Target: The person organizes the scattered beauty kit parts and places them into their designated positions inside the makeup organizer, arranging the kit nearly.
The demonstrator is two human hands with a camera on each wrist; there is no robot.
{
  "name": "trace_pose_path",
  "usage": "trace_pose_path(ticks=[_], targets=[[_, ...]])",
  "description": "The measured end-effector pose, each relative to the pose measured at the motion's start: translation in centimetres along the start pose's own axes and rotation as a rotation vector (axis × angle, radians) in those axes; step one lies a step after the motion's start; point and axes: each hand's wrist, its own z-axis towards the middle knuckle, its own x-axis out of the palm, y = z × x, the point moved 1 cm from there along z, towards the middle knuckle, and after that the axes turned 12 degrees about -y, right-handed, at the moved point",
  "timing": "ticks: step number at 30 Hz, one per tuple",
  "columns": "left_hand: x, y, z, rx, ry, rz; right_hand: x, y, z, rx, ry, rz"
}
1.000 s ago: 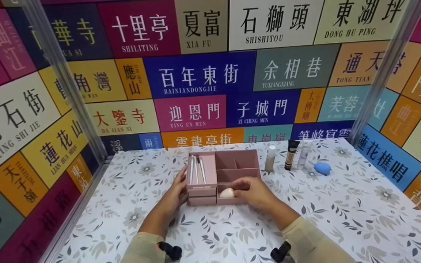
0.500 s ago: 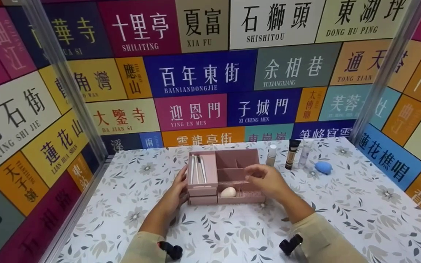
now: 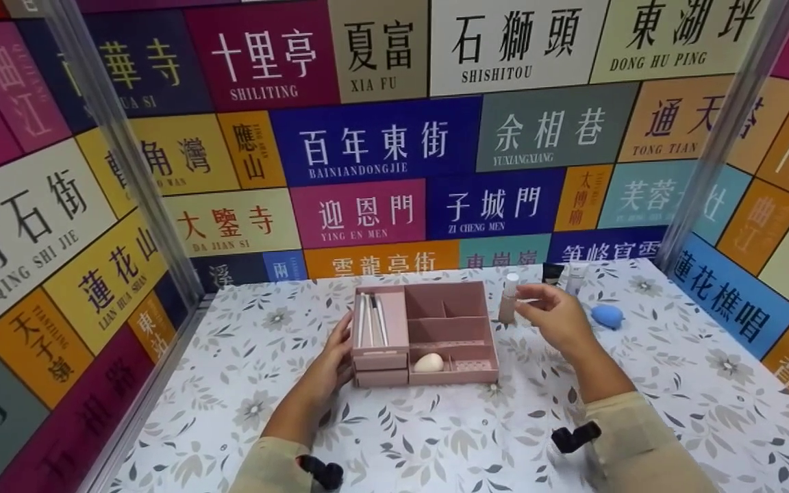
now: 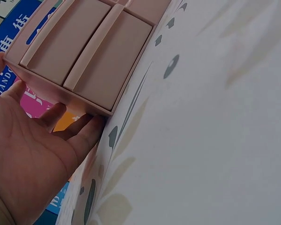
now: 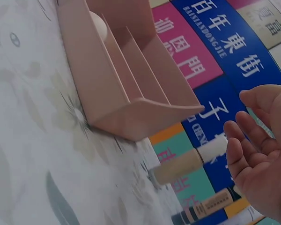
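Note:
A pink desktop organizer (image 3: 470,375) stands on the table, with slim makeup brushes (image 3: 375,325) in its left section and a pale egg-shaped makeup sponge (image 3: 429,363) in the front compartment. My left hand (image 3: 331,359) rests against the organizer's left side; in the left wrist view its fingers touch the wall beside two drawers (image 4: 110,61). Just right of the organizer is an upright foundation bottle (image 3: 507,309), beige with a white cap. Beside that bottle is my right hand (image 3: 559,318), fingers loosely bent and not wrapped round it. In the right wrist view, a gap shows between fingertips and bottle (image 5: 178,168).
Behind the right hand stand a black tube (image 3: 551,273) and a pale tube (image 3: 574,277), both partly hidden. A blue teardrop-shaped sponge (image 3: 607,315) lies farther right. The table (image 3: 435,445) has a leaf-patterned cover, and sign-covered panels (image 3: 377,137) rise behind it.
My right hand has let go of the pale sponge, which stays in the front compartment, and has moved right and back to the foundation bottle. The left hand has kept its place.

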Motion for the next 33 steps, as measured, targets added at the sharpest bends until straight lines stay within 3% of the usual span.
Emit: trace_pose_path(ticks=[7,16,29,33], targets=[[0.0,0.0,0.1,0.017,0.004,-0.002,-3.6,-2.5,1.7,0.089,-0.176,0.005],[-0.1,0.1,0.1,0.020,0.011,-0.022,-7.4,-6.5,2.8,0.196,-0.319,-0.083],[-0.2,0.1,0.2,-0.003,0.002,0.002,-9.8,-10.0,3.0,0.460,-0.367,-0.100],[-0.1,0.1,0.2,0.000,0.007,0.007,-9.9,-10.8,2.8,0.520,-0.368,-0.051]])
